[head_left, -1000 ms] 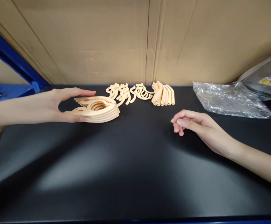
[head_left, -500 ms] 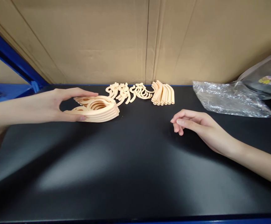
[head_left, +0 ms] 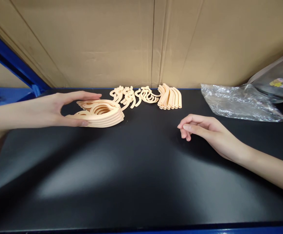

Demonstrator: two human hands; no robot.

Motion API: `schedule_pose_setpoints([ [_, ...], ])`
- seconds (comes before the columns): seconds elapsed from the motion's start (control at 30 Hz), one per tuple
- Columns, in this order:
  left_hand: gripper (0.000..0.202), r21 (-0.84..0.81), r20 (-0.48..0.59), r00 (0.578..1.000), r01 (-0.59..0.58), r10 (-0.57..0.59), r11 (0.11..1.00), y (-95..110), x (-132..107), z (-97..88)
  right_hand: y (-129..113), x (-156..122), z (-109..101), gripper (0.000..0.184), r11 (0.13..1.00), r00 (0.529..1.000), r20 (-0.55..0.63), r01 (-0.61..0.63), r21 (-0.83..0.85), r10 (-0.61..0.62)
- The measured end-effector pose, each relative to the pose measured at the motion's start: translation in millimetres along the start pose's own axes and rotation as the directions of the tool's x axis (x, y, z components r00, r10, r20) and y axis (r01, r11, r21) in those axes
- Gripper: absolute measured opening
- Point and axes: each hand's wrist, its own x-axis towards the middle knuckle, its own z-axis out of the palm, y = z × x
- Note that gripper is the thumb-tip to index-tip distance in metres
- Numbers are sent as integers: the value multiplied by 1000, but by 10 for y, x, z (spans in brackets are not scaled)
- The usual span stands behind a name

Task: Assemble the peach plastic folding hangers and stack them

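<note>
- In front of you spreads a black surface (head_left: 131, 175), smooth and softly shiny, with pale glare and dark shadows across its near half and a blue strip (head_left: 204, 228) along its near edge.
- To your left lies a stack (head_left: 108, 121) of pale, curved flat pieces, layered one on another.
- Tiny specks (head_left: 126, 121) sit just right of it.
- Along the far edge you have a loose cluster of small curved pieces (head_left: 128, 96), then overlapping hooked pieces (head_left: 145, 95), then thicker bent bars (head_left: 172, 98) side by side.
- Far right, you see crumpled clear plastic (head_left: 236, 103) lying flat.
</note>
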Motion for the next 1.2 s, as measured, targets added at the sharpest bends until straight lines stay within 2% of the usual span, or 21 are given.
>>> schedule_pose_setpoints([
  [0.2, 103, 80, 48, 996, 71, -75, 994, -150, 35, -10, -12, 7, -3, 22, 1000, 1000, -7, -7, -17, 6],
  [0.33, 102, 86, 68, 993, 94, -100, 992, -208, 56, -32, -7, -2, -4, 24, 1000, 1000, -8, -4, -30, 4],
  [0.53, 93, 93, 92, 995, 22, -31, 995, -267, 61, -49, -1, -17, -9, 22, 1000, 1000, 1, 0, -18, 0],
  [0.8, 103, 50, 93, 992, 81, -85, 996, -201, 55, -25, -7, -4, 5, 20, 1000, 1000, 4, 0, -3, 0],
  [0.97, 94, 74, 107, 991, 78, -85, 994, -272, 74, -15, 0, -12, 2, 20, 1000, 1000, 6, 4, -8, -4],
  [1.2, 98, 51, 79, 996, 44, -47, 998, -295, 89, 7, 7, -16, -8, 18, 1000, 1000, 17, 18, -7, -18],
])
